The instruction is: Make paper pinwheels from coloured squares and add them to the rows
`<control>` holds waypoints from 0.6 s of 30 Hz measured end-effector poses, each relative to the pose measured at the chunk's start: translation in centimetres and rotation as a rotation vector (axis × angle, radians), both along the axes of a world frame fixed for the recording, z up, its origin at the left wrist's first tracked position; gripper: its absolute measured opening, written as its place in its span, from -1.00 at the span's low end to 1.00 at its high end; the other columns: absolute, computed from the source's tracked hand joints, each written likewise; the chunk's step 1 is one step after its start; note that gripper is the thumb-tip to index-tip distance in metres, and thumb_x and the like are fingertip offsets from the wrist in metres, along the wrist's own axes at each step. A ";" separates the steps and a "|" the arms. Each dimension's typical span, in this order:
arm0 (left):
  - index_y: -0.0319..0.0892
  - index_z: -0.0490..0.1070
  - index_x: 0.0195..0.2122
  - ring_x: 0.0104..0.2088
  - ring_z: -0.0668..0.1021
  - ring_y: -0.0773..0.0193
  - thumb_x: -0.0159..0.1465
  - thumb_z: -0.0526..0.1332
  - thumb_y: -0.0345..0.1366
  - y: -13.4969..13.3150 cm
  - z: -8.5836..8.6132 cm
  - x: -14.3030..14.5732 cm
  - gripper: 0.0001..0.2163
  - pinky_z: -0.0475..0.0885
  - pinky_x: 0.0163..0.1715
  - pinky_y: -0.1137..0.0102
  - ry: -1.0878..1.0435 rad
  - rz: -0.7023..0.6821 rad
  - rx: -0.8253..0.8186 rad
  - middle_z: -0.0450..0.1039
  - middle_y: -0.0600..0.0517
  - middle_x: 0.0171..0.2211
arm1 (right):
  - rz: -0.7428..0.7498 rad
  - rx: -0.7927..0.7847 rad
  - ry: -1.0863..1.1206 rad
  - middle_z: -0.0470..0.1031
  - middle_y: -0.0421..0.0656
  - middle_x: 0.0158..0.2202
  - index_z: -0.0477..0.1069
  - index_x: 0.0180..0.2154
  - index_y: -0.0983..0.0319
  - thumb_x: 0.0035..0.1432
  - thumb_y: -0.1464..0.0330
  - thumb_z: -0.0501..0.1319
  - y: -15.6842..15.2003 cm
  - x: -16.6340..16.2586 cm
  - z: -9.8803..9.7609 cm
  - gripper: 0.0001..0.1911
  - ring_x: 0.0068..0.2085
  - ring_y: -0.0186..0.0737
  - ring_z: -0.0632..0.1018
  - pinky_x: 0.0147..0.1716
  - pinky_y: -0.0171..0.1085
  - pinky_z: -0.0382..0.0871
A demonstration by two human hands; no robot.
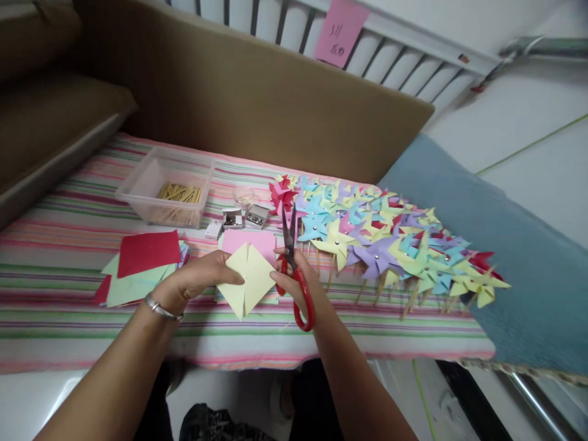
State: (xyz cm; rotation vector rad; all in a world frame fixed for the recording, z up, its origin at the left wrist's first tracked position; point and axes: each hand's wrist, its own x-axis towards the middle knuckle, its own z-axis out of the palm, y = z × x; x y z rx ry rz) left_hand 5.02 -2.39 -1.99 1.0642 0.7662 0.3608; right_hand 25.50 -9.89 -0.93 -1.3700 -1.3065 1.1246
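Observation:
A pale yellow paper square is turned corner-up, with slits running in from its top and bottom corners. My left hand pinches its left side, thumb on top. Red-handled scissors rest in my right hand, dark blades pointing up and away. Fingertips of that same hand also touch the paper's right corner. Beneath the square lies a stack of paper, its pink sheet showing behind. Whether the blades are fully closed is hard to see.
Left of my hands lie loose red and green sheets. Behind them, a clear plastic tub holds wooden sticks, near small boxes of metal fasteners. Many finished paper pinwheels cover the right side. A cardboard panel stands at the back.

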 end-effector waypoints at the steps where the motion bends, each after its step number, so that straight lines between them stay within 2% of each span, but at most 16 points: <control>1: -0.24 0.59 -0.41 -0.50 0.53 0.26 -0.11 0.38 -0.39 -0.1 0.0 0.3 -0.81 0.36 -0.46 0.43 -0.002 -0.018 -0.014 0.59 -0.02 -0.48 | 0.005 -0.007 0.014 0.30 -0.28 -0.41 0.29 -0.07 0.18 0.00 0.34 0.25 -0.1 -0.1 0.1 -0.60 -0.47 -0.38 0.37 -0.49 -0.35 0.28; 4: -0.26 0.58 -0.41 -0.52 0.52 0.29 -0.10 0.40 -0.38 -0.1 0.3 0.7 -0.81 0.34 -0.49 0.46 0.006 0.017 -0.034 0.58 -0.02 -0.49 | -0.010 -0.025 0.053 0.26 -0.32 -0.46 0.31 -0.11 0.18 0.00 0.39 0.22 -0.2 -0.3 0.1 -0.65 -0.53 -0.41 0.32 -0.55 -0.39 0.21; 7: -0.25 0.55 -0.42 -0.52 0.52 0.31 -0.04 0.40 -0.33 -0.1 0.3 1.0 -0.84 0.36 -0.52 0.49 -0.022 0.215 -0.043 0.57 -0.02 -0.49 | -0.085 0.002 0.149 0.28 -0.32 -0.46 0.28 -0.14 0.17 -0.02 0.38 0.22 0.2 -0.3 -0.3 -0.66 -0.56 -0.42 0.30 -0.60 -0.40 0.17; 11: -0.21 0.54 -0.39 -0.41 0.58 0.25 0.00 0.40 -0.29 -0.9 -0.2 2.4 -0.84 0.46 -0.43 0.44 -0.200 0.480 -0.163 0.59 -0.03 -0.38 | -0.271 0.121 0.229 0.28 -0.31 -0.45 0.28 -0.18 0.18 -0.04 0.38 0.24 0.9 -0.4 -0.8 -0.69 -0.49 -0.39 0.34 -0.53 -0.39 0.25; 14: -0.22 0.56 -0.33 -0.28 0.59 0.21 -0.01 0.41 -0.33 -2.0 -0.5 4.0 -0.80 0.48 -0.30 0.43 -0.290 0.519 -0.218 0.61 -0.05 -0.27 | -0.330 0.156 0.235 0.27 -0.31 -0.44 0.27 -0.17 0.17 -0.01 0.38 0.23 1.2 -1.1 -1.1 -0.69 -0.51 -0.40 0.34 -0.56 -0.40 0.25; 18: -0.21 0.55 -0.20 -0.19 0.59 0.14 -0.04 0.43 -0.34 -2.7 -0.7 5.1 -0.67 0.46 -0.19 0.38 -0.325 0.557 -0.193 0.59 -0.07 -0.18 | -0.313 0.139 0.202 0.30 -0.30 -0.42 0.25 -0.13 0.15 0.01 0.37 0.21 1.2 -2.1 -1.7 -0.67 -0.53 -0.39 0.34 -0.58 -0.39 0.25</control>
